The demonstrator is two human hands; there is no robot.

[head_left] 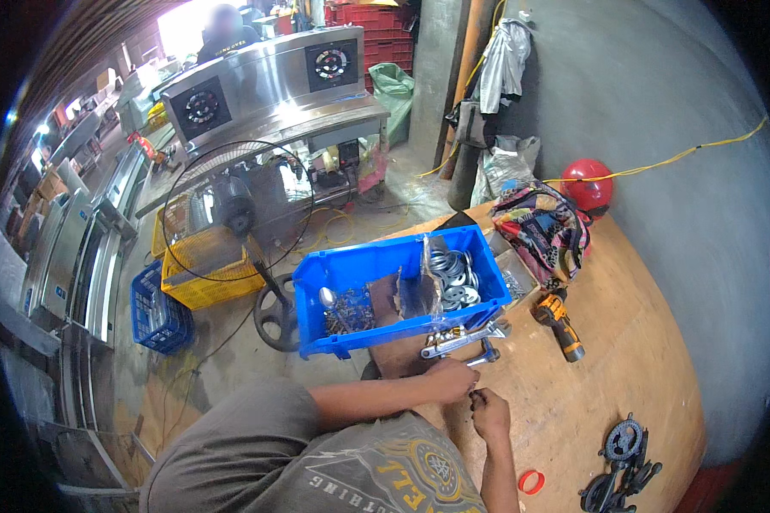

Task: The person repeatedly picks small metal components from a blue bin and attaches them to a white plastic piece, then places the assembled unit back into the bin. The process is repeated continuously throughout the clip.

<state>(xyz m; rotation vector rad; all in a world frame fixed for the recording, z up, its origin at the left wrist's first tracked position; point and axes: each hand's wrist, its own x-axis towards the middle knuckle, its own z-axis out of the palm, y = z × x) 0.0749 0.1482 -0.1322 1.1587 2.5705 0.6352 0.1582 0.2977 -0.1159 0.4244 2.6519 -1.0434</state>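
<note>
Blue plastic bin (pixel 351 342) with metal rings (pixel 459 278) sits at the wooden surface's (pixel 543 389) edge, just beyond the hands. Left hand (pixel 452 381) and right hand (pixel 491 415) nearly meet, fingers bunched (can't tell whether they grip anything, too small). Metal wrench (pixel 490 353) lies right by the left hand. Step in hand: probably close fingertip work; next move likely calls for steady, precise pinching.

Pale capitals (pixel 364 496) and larger yellow letters (pixel 398 472) are printed on the wearer's grey shirt (pixel 342 457), beside a round yellow emblem (pixel 437 466). A short line of yellowish lettering (pixel 230 49) is borne by a background person's dark top (pixel 218 43).
</note>
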